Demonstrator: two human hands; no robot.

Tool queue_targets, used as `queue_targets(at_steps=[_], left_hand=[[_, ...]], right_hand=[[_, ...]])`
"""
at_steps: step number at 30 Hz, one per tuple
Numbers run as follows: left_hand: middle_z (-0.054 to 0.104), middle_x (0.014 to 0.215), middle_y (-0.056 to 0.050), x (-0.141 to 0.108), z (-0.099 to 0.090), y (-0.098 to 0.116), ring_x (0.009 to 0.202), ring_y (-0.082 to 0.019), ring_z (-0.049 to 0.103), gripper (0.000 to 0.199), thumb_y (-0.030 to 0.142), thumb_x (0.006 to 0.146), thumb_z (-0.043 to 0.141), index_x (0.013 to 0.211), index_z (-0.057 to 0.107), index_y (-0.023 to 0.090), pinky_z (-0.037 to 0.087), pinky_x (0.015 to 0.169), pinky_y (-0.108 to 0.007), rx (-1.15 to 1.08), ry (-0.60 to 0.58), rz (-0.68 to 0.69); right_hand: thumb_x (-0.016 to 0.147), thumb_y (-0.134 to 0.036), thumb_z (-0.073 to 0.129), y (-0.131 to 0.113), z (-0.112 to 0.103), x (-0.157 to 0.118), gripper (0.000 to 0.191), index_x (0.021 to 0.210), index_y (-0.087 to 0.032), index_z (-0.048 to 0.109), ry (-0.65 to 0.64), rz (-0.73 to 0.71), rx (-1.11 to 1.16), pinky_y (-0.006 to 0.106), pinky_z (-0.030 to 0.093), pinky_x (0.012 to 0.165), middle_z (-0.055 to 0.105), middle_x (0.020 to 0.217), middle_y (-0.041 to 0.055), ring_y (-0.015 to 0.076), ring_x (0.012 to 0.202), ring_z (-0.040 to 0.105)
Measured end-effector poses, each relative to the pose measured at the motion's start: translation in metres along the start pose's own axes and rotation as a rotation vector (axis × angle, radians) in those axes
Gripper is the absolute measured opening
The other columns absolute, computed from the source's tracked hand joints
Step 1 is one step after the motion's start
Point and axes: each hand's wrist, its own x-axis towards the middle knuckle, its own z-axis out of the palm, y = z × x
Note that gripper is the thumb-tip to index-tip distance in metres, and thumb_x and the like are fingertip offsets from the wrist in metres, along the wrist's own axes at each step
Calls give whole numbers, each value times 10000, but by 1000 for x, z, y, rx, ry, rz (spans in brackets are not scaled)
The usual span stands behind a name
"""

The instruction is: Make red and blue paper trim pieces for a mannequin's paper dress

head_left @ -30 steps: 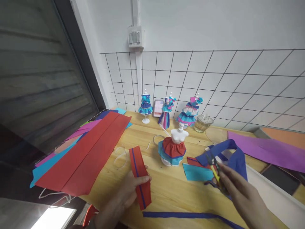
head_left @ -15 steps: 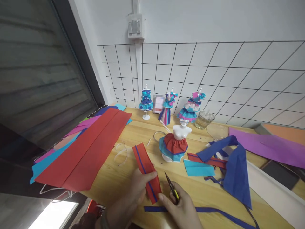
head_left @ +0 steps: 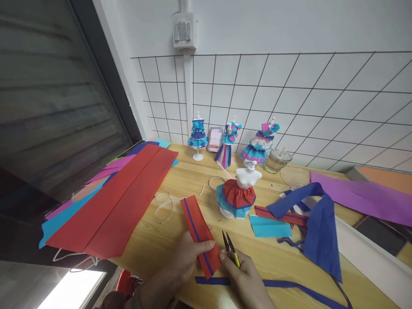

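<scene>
The left hand [head_left: 189, 254] holds the red strip [head_left: 192, 214] over the near part of the desk [head_left: 180, 171]. Its thumb presses flat on top and the other fingers are underneath, so the strip is pinched between them. This grip seems to keep it steady, with the blue line on it facing up.

The right hand [head_left: 246, 277] has its fingers curled around the snips [head_left: 237, 260]. The two blades point up and away, with a gap between the tips. The snips seem tucked back like this so the thumb can get to the strip. The thumb tip is at the strip's right edge, but I cannot tell if it pinches it.

The doll stand [head_left: 246, 177] in a red and blue skirt is just past the hands, perhaps to keep it easy to see. A long blue ribbon [head_left: 283, 283] lies near the front.

At the back, a clear glass [head_left: 281, 153] has pale liquid [head_left: 273, 166] in it. At the far right is a grey box [head_left: 353, 173]; I cannot tell if the orange sheet [head_left: 389, 177] is inside it or on top.
</scene>
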Motion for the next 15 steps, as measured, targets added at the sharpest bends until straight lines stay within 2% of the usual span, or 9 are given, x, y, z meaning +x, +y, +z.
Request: queue_targets(at_steps=[4,9,15], left_hand=[[603,637,15,2,1,-1,610,-121,562,384,267,477,832,736,585,127,433,641,-252,-14,-24,37],[675,766,-33,4,2,3,713,-177,621,355,282,531,801,793,608,141,473,710,-302,-62,20,38],[688,816,-56,6,0,21,880,-231,629,273,263,590,758,801,621,157,471,825,-342,-105,-23,93]], right_hand=[[775,-607,505,0,1,0,490,729,-137,637,-22,2,12,259,423,717,620,741,40,192,756,529],[765,-599,519,-1,1,1,471,715,-146,639,-5,3,-46,260,423,710,611,724,33,194,743,530],[754,-569,538,-1,-1,1,425,710,-155,625,-88,4,-106,273,426,726,611,720,36,214,765,541]])
